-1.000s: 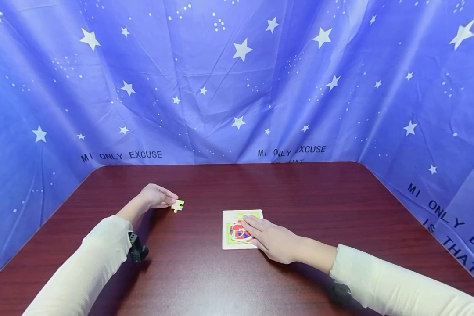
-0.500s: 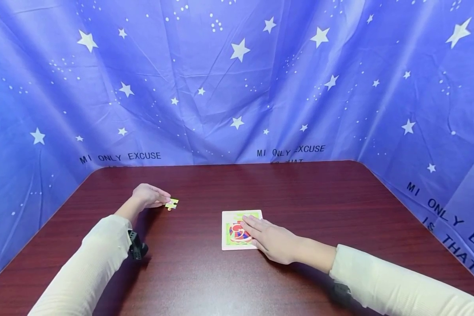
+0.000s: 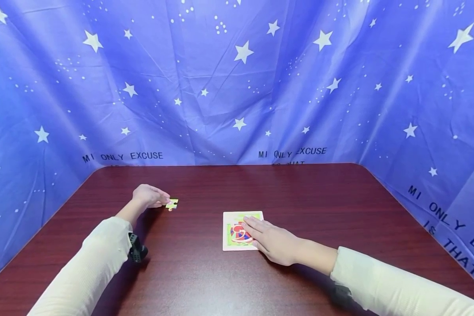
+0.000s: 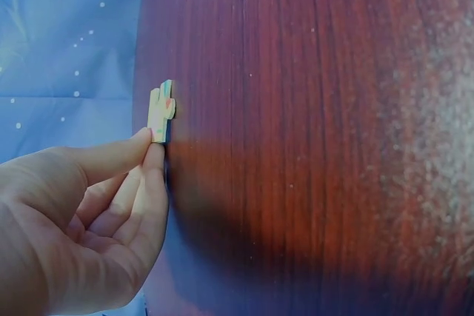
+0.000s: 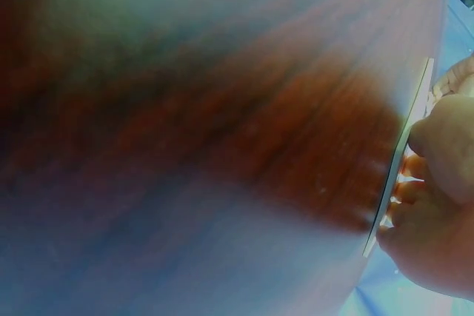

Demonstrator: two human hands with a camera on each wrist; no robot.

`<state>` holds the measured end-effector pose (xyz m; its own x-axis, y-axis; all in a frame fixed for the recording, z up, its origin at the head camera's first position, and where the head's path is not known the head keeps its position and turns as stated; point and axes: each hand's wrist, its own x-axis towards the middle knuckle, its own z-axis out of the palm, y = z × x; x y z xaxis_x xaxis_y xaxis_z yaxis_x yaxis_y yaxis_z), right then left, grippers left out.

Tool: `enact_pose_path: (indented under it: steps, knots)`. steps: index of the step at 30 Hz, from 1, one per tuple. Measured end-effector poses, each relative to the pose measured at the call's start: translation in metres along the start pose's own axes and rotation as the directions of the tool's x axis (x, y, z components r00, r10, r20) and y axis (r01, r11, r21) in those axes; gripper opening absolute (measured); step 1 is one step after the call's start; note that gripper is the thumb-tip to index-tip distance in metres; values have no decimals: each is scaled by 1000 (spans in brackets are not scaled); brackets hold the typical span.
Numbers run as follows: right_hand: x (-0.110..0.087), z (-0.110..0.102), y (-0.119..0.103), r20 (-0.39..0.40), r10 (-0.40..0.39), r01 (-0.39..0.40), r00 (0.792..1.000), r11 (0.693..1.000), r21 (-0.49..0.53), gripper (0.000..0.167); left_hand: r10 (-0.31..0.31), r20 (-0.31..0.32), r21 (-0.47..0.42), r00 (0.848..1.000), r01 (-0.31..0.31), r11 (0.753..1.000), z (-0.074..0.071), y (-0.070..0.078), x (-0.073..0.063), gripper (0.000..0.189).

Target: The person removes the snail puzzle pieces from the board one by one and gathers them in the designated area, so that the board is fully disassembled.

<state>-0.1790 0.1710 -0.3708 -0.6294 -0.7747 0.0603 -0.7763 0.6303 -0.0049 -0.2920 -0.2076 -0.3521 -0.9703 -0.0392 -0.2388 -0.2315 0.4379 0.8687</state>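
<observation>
A small yellow-green jigsaw piece point(image 3: 172, 203) is pinched between the thumb and fingers of my left hand point(image 3: 150, 196), over the left part of the table. In the left wrist view the piece point(image 4: 160, 115) stands nearly edge-on at the fingertips, and it looks like thick board. My right hand point(image 3: 276, 241) rests with straight fingers on a square puzzle board point(image 3: 225, 232), which has a pale rim and a red, blue and green picture. That hand covers the board's right part. The board's thin edge point(image 5: 396, 168) shows under the fingers in the right wrist view.
Both things are at a dark red wood-grain table point(image 3: 205, 281). A blue curtain point(image 3: 205, 57) with white stars and black lettering hangs behind it and along both sides. Black wrist cameras sit under both pale sleeves point(image 3: 83, 259).
My left hand has shifted slightly left with the jigsaw piece, then stayed nearly still over the last half second. The right hand and the puzzle board have not moved.
</observation>
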Motion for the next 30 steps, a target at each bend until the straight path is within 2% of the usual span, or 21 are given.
enact_pose_path:
  steps: [9,17,25,30]
  knots:
    - [1,-1,1,16,3,-3,1000,1000,-4,48,7,-46,25,999,-6,1000,-2,0,0,26]
    - [2,-2,0,11,-4,3,1000,1000,2,48,20,-47,54,999,-17,998,-3,0,0,25]
    - [3,-4,2,43,-14,12,999,999,36,49,15,12,79,1000,-16,997,-2,3,-3,25]
    - [3,-6,-1,53,-2,0,999,999,44,50,-5,7,102,1000,4,995,-6,7,-9,25]
